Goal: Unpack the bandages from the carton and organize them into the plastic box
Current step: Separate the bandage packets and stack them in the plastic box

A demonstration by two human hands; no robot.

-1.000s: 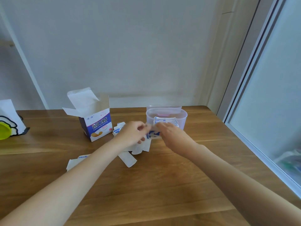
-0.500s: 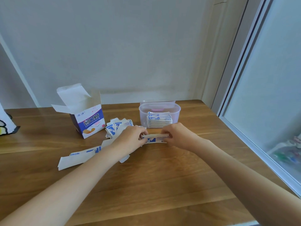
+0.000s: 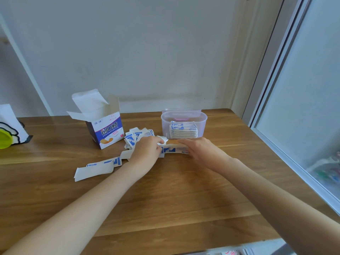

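Observation:
A small stack of wrapped bandages (image 3: 173,150) stands on edge on the wooden table (image 3: 165,199), held between both hands. My left hand (image 3: 147,150) grips its left end; my right hand (image 3: 200,150) holds its right end. Just behind, the clear plastic box (image 3: 184,116) holds a neat pile of bandages (image 3: 184,130). The open blue-and-white carton (image 3: 106,129) stands to the left, flaps up. Loose bandages (image 3: 137,136) lie heaped between carton and box, partly hidden by my left hand.
Two more bandages (image 3: 97,167) lie flat left of my left arm. A white holder with a yellow-green item (image 3: 9,131) sits at the table's far left edge. A glass panel (image 3: 303,107) borders the table on the right, the wall behind.
Both hands have brought the held bandages down from in front of the box to the table and stood them on edge; the view has shifted a little.

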